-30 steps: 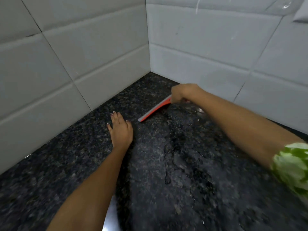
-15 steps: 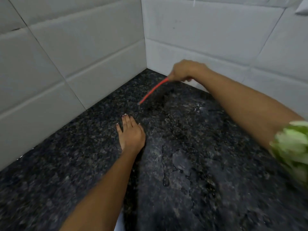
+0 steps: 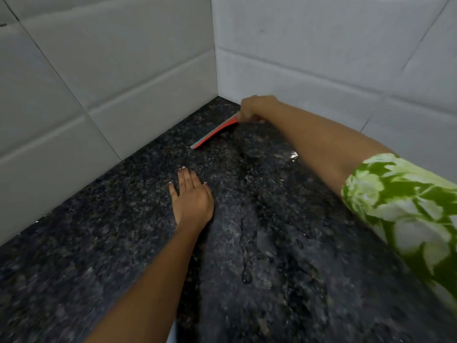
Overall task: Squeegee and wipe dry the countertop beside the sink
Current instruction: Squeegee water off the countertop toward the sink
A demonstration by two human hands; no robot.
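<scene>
A dark speckled granite countertop (image 3: 103, 243) fills the lower view and runs into a tiled corner. My right hand (image 3: 254, 107) grips a red squeegee (image 3: 212, 133) near that corner, with the blade laid on the stone and slanting down to the left. Its handle is hidden inside my fist. My left hand (image 3: 191, 198) lies flat on the counter in the middle, fingers straight and pointing toward the corner. Water streaks and drops (image 3: 247, 256) glisten on the stone to the right of my left hand.
White tiled walls (image 3: 111, 78) close the counter on the left and at the back, meeting in a corner (image 3: 215, 70). A pale strip (image 3: 173, 335) shows at the bottom edge beside my left forearm. My right sleeve (image 3: 408, 206) is green and white.
Over the last second the squeegee was lifted off the stone toward the corner and has come back down onto the counter there. My left hand stays flat.
</scene>
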